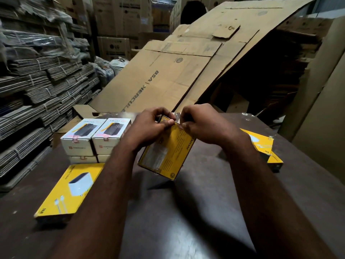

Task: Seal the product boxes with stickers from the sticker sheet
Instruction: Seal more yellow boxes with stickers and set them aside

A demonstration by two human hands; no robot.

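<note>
Both forearms are reaching forward over the table [186,212], hands meeting above its far half.

Left hand [149,126]: fingers are curling round the upper end of the yellow box [168,152], thumb pressing down on its top face near the edge. Clamped grip.

Right hand [201,126]: fingers bent, thumb and fingertips pinching a small pale sticker [176,116] at the box's top edge, just beside the left thumb. How far the sticker is adhering to the box: cannot tell, since the fingers are covering it.

Yellow box: it is being held off the table, tilted, lower end pointing toward the person, printed back face showing small text and a pale label.

Left of the hands, white boxes [78,139] are standing in a two-high stack, pink seals on their front edges. Another flat yellow box [69,189] is lying on the table near the left forearm. More yellow boxes [261,144] are sitting at the right edge, overlapping.
</note>
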